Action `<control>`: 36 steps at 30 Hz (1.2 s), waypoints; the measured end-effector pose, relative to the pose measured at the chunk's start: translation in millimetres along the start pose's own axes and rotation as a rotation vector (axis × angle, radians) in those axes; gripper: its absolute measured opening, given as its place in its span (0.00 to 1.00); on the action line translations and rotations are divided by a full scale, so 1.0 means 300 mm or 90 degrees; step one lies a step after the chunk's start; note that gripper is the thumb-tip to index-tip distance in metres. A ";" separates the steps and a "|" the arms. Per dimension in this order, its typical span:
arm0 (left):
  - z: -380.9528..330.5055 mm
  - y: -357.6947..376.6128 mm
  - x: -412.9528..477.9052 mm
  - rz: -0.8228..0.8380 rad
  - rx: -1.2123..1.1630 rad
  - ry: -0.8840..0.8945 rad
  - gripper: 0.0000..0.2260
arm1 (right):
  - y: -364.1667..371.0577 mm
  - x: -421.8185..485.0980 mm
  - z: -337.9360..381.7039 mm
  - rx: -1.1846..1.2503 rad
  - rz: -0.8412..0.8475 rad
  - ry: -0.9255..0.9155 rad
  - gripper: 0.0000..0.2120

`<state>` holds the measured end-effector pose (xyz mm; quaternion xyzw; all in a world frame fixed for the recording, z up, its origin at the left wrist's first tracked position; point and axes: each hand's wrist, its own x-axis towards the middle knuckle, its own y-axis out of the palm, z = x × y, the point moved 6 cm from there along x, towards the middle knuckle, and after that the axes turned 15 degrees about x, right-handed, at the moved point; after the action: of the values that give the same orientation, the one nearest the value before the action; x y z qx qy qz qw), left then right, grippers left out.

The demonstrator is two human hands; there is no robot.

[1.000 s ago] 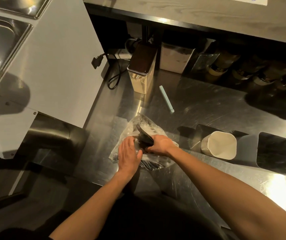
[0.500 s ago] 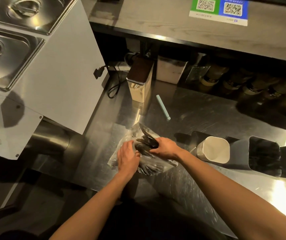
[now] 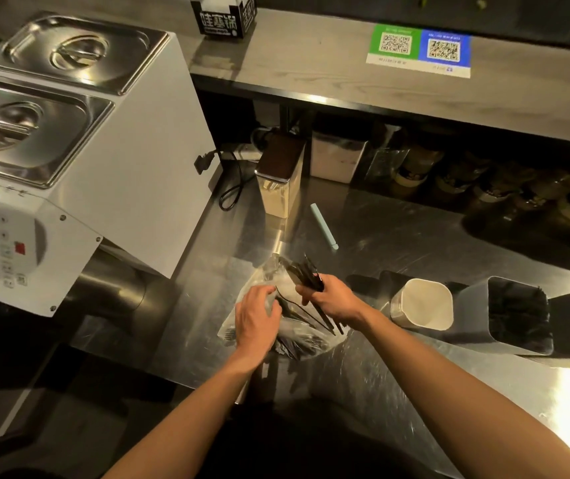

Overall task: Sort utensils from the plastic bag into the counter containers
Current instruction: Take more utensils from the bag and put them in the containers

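Observation:
A clear plastic bag of black utensils lies on the steel counter in front of me. My right hand grips a bundle of black utensils just above the bag, their handles sticking out below my fist. My left hand rests on the bag's left side with fingers curled over the plastic. To the right lie an empty white container and a grey container holding black utensils, both tipped toward me.
A white food warmer with steel lids stands at the left, its cable trailing on the counter. A tin box and a pale green stick lie behind the bag. Jars line the back under a wooden shelf.
My right hand has lifted the bundle of utensils a little out of the bag. My left hand has closed more onto the plastic. The camera has tilted up.

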<state>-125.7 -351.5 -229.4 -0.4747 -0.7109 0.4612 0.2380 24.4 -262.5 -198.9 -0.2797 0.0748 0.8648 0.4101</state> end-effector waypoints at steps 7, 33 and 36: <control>-0.128 -0.019 0.034 0.117 -0.264 -0.106 0.08 | -0.028 -0.066 0.110 0.325 -0.012 -0.046 0.15; -0.814 0.101 -0.204 0.574 -0.592 0.018 0.46 | -0.456 -0.436 0.018 0.296 -0.144 -0.023 0.16; -0.910 0.119 -0.266 0.555 -0.596 -0.003 0.49 | -0.522 -0.501 -0.005 0.262 -0.123 -0.023 0.24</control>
<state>137.3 -301.0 -127.1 -0.7731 -0.5790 0.1572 -0.2056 218.9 -261.3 -102.6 -0.1803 0.2153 0.7928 0.5409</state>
